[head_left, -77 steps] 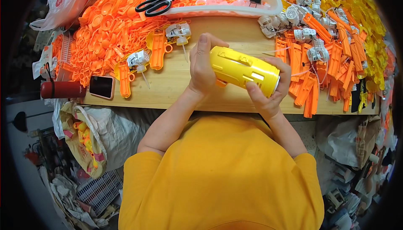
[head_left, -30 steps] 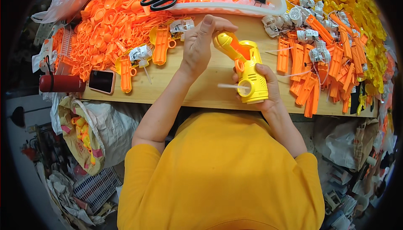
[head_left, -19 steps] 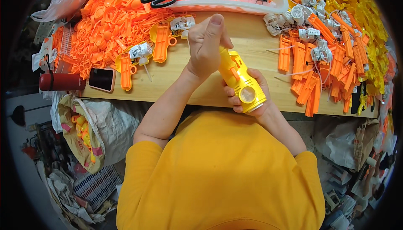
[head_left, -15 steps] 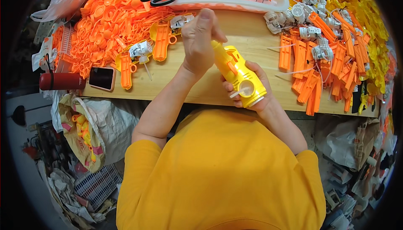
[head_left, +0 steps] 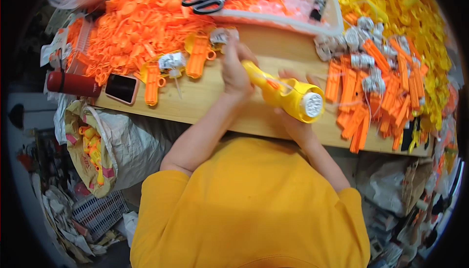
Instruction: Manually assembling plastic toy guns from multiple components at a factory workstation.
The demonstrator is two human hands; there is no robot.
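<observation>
A yellow plastic toy gun (head_left: 288, 97) with a white, round, many-holed end (head_left: 311, 104) is held above the wooden table between my two hands. My left hand (head_left: 236, 70) is closed round its narrow, handle-like end. Around the wider body, close to the white end, is my right hand (head_left: 297, 125); its fingers show behind the toy and are slightly blurred. Left of my left hand lie part-assembled pieces: an orange part (head_left: 199, 57) in a yellow shell, and another orange part (head_left: 152, 83) beside a white motor unit (head_left: 172, 62) with a thin tube.
Heaped orange parts (head_left: 146, 23) cover the far left. Black scissors (head_left: 205, 3) lie at a white tray (head_left: 293, 25). A phone (head_left: 122, 88) and red bottle (head_left: 74, 84) sit at left. Orange pieces (head_left: 359, 102) and yellow shells (head_left: 405, 9) pile at right. A sack (head_left: 127, 141) stands below.
The toy has turned so its white holed end faces up toward me. My left hand has come down from above the toy onto its narrow end; my right hand has shifted round the body.
</observation>
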